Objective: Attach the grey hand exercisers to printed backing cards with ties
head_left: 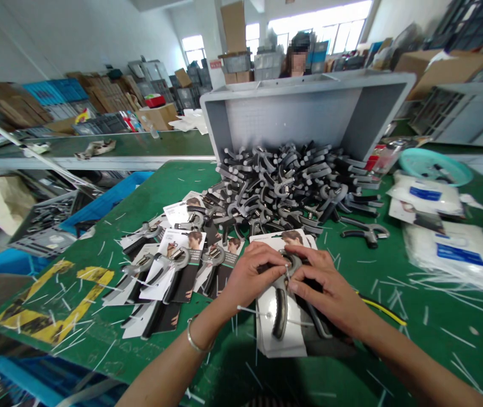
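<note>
A grey-and-black hand grip strengthener (281, 312) lies on a stack of printed cardboard cards (267, 346) in front of me. My left hand (255, 276) is closed at the coil end, its thumb and forefinger pinching a thin white cable tie (287, 272). From the other side, my right hand (324, 285) has its fingers closed round the coil end of the same grip. The fingertips nearly meet and partly hide the spring. A second white tie (250, 310) sticks out across the handle to the left.
A grey crate (292, 113) lies tipped behind a heap of hand grips (284, 181). Carded grips (173, 263) lie left. On the right are bags of cable ties (457, 254), a turquoise basin (434, 164) and a yellow-handled tool (383, 311). A person (298, 56) is behind the crate.
</note>
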`<state>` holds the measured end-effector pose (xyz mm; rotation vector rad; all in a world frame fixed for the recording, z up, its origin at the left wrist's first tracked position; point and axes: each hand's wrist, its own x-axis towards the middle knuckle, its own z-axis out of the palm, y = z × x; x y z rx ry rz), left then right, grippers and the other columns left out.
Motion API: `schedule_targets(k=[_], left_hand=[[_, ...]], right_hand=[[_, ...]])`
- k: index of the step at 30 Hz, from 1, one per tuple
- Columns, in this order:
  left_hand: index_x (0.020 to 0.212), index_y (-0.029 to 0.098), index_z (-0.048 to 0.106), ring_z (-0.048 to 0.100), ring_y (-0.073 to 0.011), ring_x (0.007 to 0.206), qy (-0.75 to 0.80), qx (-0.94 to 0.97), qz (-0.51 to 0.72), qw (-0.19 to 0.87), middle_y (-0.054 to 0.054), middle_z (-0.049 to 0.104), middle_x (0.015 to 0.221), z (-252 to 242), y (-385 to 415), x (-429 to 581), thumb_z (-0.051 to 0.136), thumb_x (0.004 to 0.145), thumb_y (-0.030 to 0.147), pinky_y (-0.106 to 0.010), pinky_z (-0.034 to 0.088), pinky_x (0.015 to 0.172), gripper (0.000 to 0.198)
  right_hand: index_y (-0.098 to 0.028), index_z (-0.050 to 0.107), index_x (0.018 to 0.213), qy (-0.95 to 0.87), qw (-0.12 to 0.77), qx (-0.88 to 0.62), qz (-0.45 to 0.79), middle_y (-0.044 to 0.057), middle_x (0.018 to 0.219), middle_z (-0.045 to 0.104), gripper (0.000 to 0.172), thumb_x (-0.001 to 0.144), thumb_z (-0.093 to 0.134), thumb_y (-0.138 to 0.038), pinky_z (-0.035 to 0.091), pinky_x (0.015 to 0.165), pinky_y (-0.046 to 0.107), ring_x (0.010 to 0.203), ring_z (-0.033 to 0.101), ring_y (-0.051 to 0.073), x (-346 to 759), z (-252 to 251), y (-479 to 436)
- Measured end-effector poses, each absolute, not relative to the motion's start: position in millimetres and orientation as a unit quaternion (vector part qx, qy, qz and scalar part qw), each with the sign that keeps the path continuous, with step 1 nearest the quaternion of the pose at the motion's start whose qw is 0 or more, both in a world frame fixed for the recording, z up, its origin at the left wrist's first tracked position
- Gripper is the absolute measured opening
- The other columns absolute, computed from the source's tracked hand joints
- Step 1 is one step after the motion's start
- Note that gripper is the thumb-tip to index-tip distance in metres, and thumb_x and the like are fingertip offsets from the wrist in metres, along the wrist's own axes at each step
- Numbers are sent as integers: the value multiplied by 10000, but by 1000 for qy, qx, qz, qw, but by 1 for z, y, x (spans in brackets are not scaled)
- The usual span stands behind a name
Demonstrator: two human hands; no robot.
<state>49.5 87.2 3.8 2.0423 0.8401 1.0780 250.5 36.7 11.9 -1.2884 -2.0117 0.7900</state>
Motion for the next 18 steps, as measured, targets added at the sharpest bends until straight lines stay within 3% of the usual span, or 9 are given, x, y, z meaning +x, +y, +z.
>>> schedule_targets(k=[6, 10, 13, 18], left_hand=[[925, 225, 739, 629, -202, 961, 261, 822, 362, 354, -45, 736, 938, 10, 89, 42, 640, 914, 253, -387, 419, 941, 103], [883, 204, 726, 618, -188, 897, 317, 807, 302, 396, -28, 714, 873, 30, 95, 37, 623, 920, 267, -332, 448, 865, 126], [783, 189, 675, 597, -185, 857, 346, 834, 292, 316, -15, 684, 811, 49, 86, 41, 629, 903, 235, -345, 427, 860, 137], [785, 149, 619, 549, -226, 875, 328, 905, 254, 95, -69, 653, 848, 51, 37, 55, 507, 931, 160, -436, 396, 884, 185]], right_hand=[[-257, 706, 846, -735, 337, -496, 318, 43, 1411, 532, 204, 938, 582, -391, 293, 1108, 556, 1352, 393, 299, 250, 13, 40], [-246, 674, 868, -742, 337, -491, 306, 56, 1374, 554, 200, 966, 536, -352, 315, 1095, 529, 1323, 422, 278, 247, 10, 44], [-246, 616, 1010, -749, 352, -491, 272, 72, 1365, 545, 118, 971, 506, -263, 322, 1098, 508, 1320, 419, 253, 244, 5, 45], [-240, 541, 1168, -754, 374, -491, 226, 95, 1328, 561, 227, 953, 497, -181, 360, 1063, 492, 1276, 446, 252, 239, 1, 44]])
